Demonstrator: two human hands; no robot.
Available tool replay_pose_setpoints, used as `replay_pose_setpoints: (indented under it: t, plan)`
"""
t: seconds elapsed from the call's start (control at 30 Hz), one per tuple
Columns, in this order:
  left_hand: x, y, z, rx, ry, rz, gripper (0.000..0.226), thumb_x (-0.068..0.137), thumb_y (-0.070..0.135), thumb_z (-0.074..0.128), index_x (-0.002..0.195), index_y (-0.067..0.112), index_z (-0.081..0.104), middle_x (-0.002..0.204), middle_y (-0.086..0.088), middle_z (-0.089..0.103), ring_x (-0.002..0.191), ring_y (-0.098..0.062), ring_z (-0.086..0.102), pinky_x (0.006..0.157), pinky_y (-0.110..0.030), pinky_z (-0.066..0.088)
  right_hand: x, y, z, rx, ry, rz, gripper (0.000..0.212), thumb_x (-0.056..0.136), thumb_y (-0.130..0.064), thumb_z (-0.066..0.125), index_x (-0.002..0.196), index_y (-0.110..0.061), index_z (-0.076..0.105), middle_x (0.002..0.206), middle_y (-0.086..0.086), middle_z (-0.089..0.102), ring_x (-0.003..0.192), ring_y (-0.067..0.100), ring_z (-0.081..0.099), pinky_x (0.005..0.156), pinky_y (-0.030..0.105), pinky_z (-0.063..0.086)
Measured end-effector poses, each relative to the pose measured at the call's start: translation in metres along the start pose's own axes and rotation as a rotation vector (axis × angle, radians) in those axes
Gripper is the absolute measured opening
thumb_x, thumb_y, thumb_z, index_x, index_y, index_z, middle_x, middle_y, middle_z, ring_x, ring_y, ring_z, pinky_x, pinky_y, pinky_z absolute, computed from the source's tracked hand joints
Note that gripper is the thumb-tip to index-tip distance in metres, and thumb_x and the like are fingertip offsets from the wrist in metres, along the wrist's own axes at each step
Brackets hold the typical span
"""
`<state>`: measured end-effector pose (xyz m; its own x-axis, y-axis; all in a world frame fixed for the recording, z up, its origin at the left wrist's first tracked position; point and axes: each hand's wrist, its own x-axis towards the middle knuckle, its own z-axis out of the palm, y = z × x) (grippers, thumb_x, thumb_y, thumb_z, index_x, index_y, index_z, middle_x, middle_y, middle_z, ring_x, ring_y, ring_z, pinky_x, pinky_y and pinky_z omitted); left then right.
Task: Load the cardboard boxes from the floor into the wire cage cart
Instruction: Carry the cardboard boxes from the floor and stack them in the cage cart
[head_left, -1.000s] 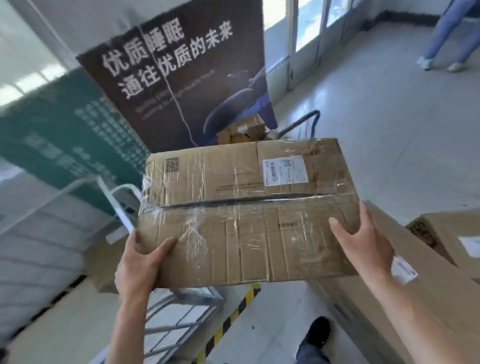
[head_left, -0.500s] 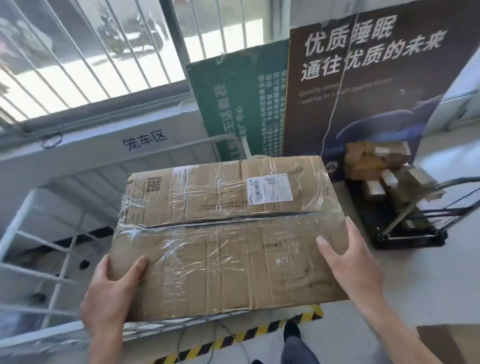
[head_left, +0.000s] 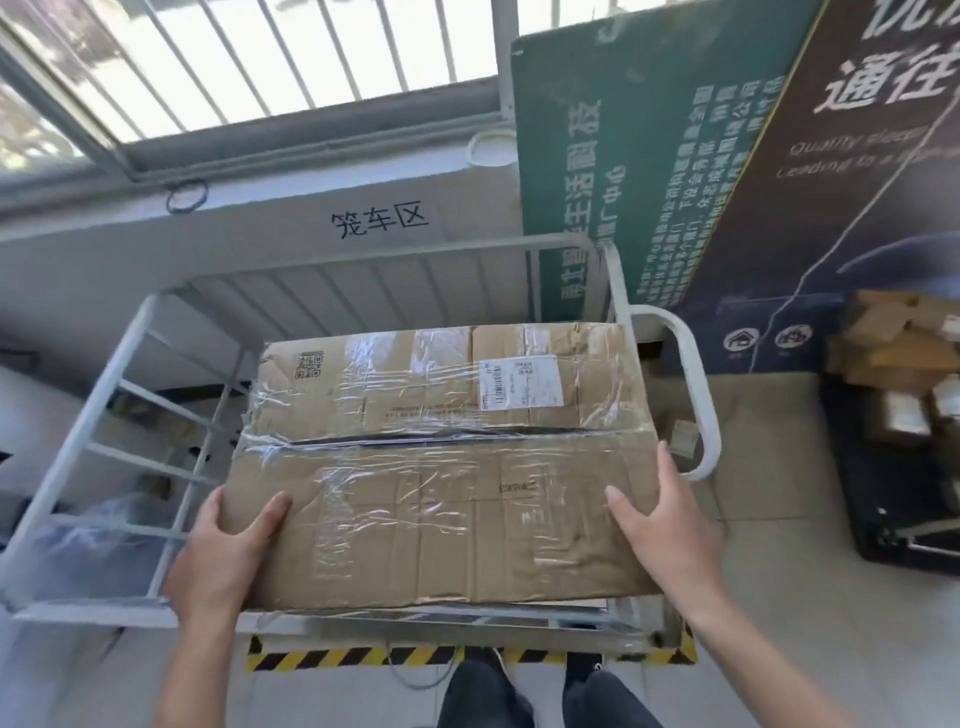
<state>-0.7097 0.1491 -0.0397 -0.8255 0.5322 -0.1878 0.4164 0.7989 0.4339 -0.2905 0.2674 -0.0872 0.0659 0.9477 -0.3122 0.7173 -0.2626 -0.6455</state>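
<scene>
I hold a flat, worn cardboard box (head_left: 441, 457) wrapped in clear tape, with a white shipping label on its top. My left hand (head_left: 228, 551) grips its near left corner and my right hand (head_left: 660, 525) grips its near right edge. The box hangs level over the open top of the white wire cage cart (head_left: 98, 395), which stands right in front of me against the wall. Inside the cart, on the left, I glimpse cardboard and a plastic bag; the box hides the rest of the inside.
Two big sign boards, green (head_left: 623, 171) and dark (head_left: 852, 197), lean on the wall at the right. A black hand truck (head_left: 893, 467) with several small boxes stands on the floor at far right. Yellow-black tape (head_left: 363, 657) marks the floor by my feet.
I have turned left from the floor boxes to face the cart. The box has come forward and now hangs above the cart's open top, still in both hands.
</scene>
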Motion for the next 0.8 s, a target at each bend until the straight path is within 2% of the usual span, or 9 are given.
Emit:
replay_pose_setpoints:
  t: [0.17, 0.3, 0.4, 0.47, 0.6, 0.67, 0.77, 0.8]
  plan:
    - [0.067, -0.017, 0.034, 0.051, -0.172, -0.068, 0.116, 0.051, 0.090, 0.048, 0.146, 0.025, 0.036, 0.140, -0.011, 0.055, 0.123, -0.038, 0.054, 0.098, -0.050, 0.043, 0.023, -0.014, 0.052, -0.052, -0.071, 0.091, 0.089, 0.088, -0.062, 0.052, 0.155, -0.039, -0.002, 0.160, -0.006, 0.027, 0.139, 0.022, 0.039, 0.094, 0.046, 0.047]
    - [0.123, -0.031, 0.076, 0.108, -0.297, -0.089, 0.116, 0.049, 0.084, 0.051, 0.146, 0.021, 0.038, 0.141, -0.014, 0.053, 0.124, -0.039, 0.053, 0.098, -0.048, 0.041, 0.036, -0.012, 0.104, -0.102, -0.125, 0.207, 0.090, 0.090, -0.060, 0.052, 0.155, -0.037, -0.005, 0.163, -0.004, 0.020, 0.140, 0.025, 0.040, 0.097, 0.044, 0.047]
    - [0.152, -0.050, 0.124, 0.095, -0.381, -0.110, 0.116, 0.049, 0.083, 0.054, 0.145, 0.018, 0.039, 0.140, -0.016, 0.054, 0.122, -0.038, 0.054, 0.098, -0.047, 0.042, 0.051, 0.005, 0.145, -0.078, -0.143, 0.303, 0.091, 0.089, -0.057, 0.057, 0.156, -0.036, -0.001, 0.163, -0.002, 0.023, 0.143, 0.028, 0.035, 0.106, 0.050, 0.042]
    - [0.170, -0.067, 0.161, 0.101, -0.426, -0.127, 0.115, 0.051, 0.082, 0.055, 0.143, 0.016, 0.039, 0.138, -0.017, 0.056, 0.120, -0.038, 0.056, 0.098, -0.047, 0.042, 0.065, 0.022, 0.175, -0.109, -0.162, 0.352, 0.092, 0.087, -0.055, 0.059, 0.157, -0.035, 0.002, 0.162, -0.002, 0.024, 0.143, 0.028, 0.034, 0.106, 0.052, 0.042]
    - [0.195, -0.107, 0.239, 0.112, -0.523, -0.195, 0.112, 0.051, 0.079, 0.058, 0.139, 0.012, 0.041, 0.133, -0.018, 0.058, 0.117, -0.037, 0.058, 0.097, -0.048, 0.044, 0.098, 0.061, 0.232, -0.196, -0.192, 0.424, 0.095, 0.086, -0.058, 0.059, 0.157, -0.033, 0.001, 0.163, -0.005, 0.022, 0.145, 0.024, 0.030, 0.106, 0.049, 0.042]
    - [0.201, -0.120, 0.275, 0.138, -0.554, -0.215, 0.109, 0.054, 0.076, 0.058, 0.140, 0.012, 0.038, 0.134, -0.018, 0.057, 0.118, -0.038, 0.057, 0.098, -0.047, 0.044, 0.117, 0.082, 0.256, -0.213, -0.195, 0.426, 0.097, 0.085, -0.057, 0.062, 0.156, -0.033, 0.001, 0.162, -0.006, 0.025, 0.144, 0.025, 0.034, 0.103, 0.047, 0.044]
    - [0.217, -0.128, 0.327, 0.167, -0.554, -0.202, 0.097, 0.068, 0.072, 0.063, 0.141, 0.014, 0.034, 0.138, -0.016, 0.055, 0.120, -0.037, 0.056, 0.096, -0.046, 0.043, 0.146, 0.115, 0.284, -0.230, -0.184, 0.453, 0.101, 0.082, -0.060, 0.064, 0.156, -0.032, 0.002, 0.159, -0.003, 0.034, 0.135, 0.029, 0.047, 0.084, 0.042, 0.049]
    - [0.225, -0.128, 0.344, 0.175, -0.547, -0.194, 0.093, 0.071, 0.070, 0.064, 0.141, 0.016, 0.035, 0.137, -0.014, 0.056, 0.119, -0.036, 0.057, 0.095, -0.045, 0.043, 0.156, 0.126, 0.291, -0.217, -0.176, 0.457, 0.102, 0.080, -0.063, 0.063, 0.156, -0.034, 0.002, 0.157, -0.002, 0.037, 0.133, 0.029, 0.050, 0.084, 0.041, 0.049]
